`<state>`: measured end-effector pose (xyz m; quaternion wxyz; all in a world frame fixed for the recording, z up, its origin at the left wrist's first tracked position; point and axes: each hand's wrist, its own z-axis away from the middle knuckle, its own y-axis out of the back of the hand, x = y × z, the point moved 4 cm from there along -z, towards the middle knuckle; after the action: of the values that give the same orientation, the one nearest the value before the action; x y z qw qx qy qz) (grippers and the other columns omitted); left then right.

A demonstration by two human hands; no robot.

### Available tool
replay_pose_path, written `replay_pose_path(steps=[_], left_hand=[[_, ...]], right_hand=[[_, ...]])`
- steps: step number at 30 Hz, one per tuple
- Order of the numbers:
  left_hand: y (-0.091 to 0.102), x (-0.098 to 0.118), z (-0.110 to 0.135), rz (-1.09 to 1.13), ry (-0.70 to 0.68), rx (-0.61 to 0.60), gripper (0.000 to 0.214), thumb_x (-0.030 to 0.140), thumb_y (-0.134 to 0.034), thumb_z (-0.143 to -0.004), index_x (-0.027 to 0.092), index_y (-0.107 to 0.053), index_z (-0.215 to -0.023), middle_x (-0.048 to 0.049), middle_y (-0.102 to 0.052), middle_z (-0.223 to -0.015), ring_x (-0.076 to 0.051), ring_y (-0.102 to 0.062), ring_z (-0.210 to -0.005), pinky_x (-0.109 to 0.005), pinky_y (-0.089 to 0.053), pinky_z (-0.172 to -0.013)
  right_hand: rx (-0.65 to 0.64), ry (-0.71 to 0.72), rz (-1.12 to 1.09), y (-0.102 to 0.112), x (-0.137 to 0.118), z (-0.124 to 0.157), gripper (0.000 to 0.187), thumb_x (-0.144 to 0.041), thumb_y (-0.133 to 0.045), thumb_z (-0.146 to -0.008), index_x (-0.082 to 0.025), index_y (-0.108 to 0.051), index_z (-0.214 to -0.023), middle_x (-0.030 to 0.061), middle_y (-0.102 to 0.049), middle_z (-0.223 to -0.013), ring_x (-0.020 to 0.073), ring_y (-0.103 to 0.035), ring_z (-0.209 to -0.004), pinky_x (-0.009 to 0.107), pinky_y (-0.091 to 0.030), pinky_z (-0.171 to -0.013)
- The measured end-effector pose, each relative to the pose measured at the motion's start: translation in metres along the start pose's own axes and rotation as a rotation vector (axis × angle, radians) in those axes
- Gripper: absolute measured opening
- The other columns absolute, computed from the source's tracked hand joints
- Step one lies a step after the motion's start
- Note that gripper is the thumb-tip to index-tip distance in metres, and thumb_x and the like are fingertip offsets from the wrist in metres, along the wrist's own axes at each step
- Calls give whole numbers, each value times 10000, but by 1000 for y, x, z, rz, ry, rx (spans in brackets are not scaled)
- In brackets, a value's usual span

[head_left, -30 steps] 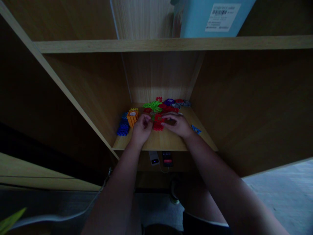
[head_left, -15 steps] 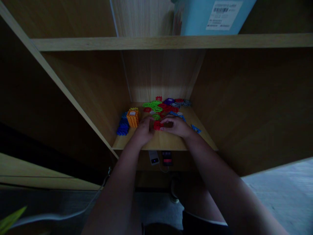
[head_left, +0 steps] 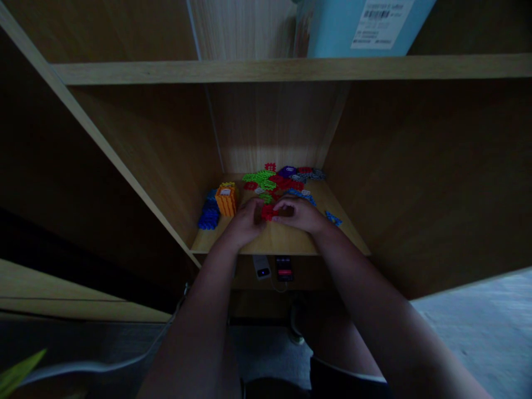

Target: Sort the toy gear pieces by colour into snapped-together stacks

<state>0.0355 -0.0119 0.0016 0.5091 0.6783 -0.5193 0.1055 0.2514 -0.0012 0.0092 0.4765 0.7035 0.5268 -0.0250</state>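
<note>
**Two hands on one red piece**

The left hand (head_left: 244,223) and right hand (head_left: 302,215) meet on the shelf (head_left: 286,242). Each pinches one side of a small red piece (head_left: 268,211) between them. Two grips likely keep it steady (it looks tiny). Just left of the left hand stands an orange cube (head_left: 225,199), with a blue stack (head_left: 209,216) beyond it. Past the fingers lie green pieces (head_left: 260,178), close enough to grab, I think. High above the right hand is a blue box (head_left: 332,27). Its label (head_left: 380,22) is too blurry to read.
</note>
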Motion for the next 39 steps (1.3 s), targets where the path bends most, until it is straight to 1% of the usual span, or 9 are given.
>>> replay_pose_path(steps=[6, 14, 17, 21, 27, 30, 33, 36, 39], left_hand=[[-1, 0, 0, 0, 0, 5, 489, 141, -738, -887, 211, -589, -1347, -136, -714, -1364, -323, -699, -1285, -535, -558, -1136], [-2, -3, -1, 15, 3, 18, 508, 122, -752, -857, 211, -607, -1336, -138, -720, -1350, -324, -707, -1269, -534, -561, -1140], [-2, -4, -1, 6, -10, 26, 492, 116, -741, -852, 211, -613, -1318, -129, -732, -1311, -319, -715, -1246, -519, -571, -1126], [-1, -3, -2, -11, -12, 51, 468, 102, -734, -844, 215, -625, -1285, -130, -742, -1277, -321, -722, -1220, -524, -569, -1121], [1, 0, -4, -41, 13, 69, 406, 84, -703, -859, 202, -633, -1241, -139, -747, -1249, -318, -730, -1181, -521, -585, -1082], [0, 0, -5, -31, 25, 71, 388, 78, -704, -855, 203, -639, -1216, -134, -755, -1215, -312, -738, -1144, -524, -586, -1073], [0, 0, -5, -16, 28, 88, 381, 70, -711, -848, 211, -646, -1197, -120, -761, -1177, -304, -742, -1120, -521, -587, -1073], [0, 1, -5, -23, 21, 103, 367, 60, -701, -847, 205, -646, -1180, -118, -761, -1161, -304, -745, -1115, -521, -585, -1085], [0, 3, -5, -46, 34, 90, 366, 59, -689, -856, 193, -636, -1192, -126, -762, -1187, -306, -742, -1144, -516, -584, -1098]], right_hand=[[-14, -31, 11, -1, 2, 0, 243, -450, -840, -906, -244, -776, -1019, 31, -756, -974, 192, -675, -861, 332, -536, -784], [-8, -16, 6, -2, 0, 1, 281, -494, -840, -904, -252, -764, -1026, 34, -749, -987, 205, -675, -899, 343, -550, -805], [43, -26, 20, 1, 0, 0, 272, -514, -779, -959, -250, -753, -1021, 39, -742, -983, 208, -684, -890, 350, -557, -804], [168, -40, 140, 9, 3, -1, 245, -450, -634, -1062, -250, -725, -952, 49, -742, -946, 219, -695, -869, 374, -550, -813], [259, -79, 402, 11, 25, -3, 247, -365, -579, -1069, -241, -738, -926, 85, -763, -972, 274, -707, -967, 454, -550, -960], [320, -133, 527, 10, 38, -4, 265, -346, -549, -1070, -231, -766, -971, 120, -776, -1058, 308, -698, -1078, 509, -526, -1055], [360, -205, 616, 6, 46, -8, 282, -383, -566, -1055, -200, -780, -1066, 184, -752, -1272, 362, -666, -1212, 584, -506, -1090], [300, -249, 653, -1, 48, -14, 347, -418, -583, -1047, -163, -766, -1194, 225, -664, -1482, 408, -604, -1353, 648, -464, -1135], [201, -300, 665, -4, 45, -22, 424, -443, -522, -1079, -151, -746, -1291, 210, -585, -1602, 404, -526, -1468, 642, -405, -1204]])
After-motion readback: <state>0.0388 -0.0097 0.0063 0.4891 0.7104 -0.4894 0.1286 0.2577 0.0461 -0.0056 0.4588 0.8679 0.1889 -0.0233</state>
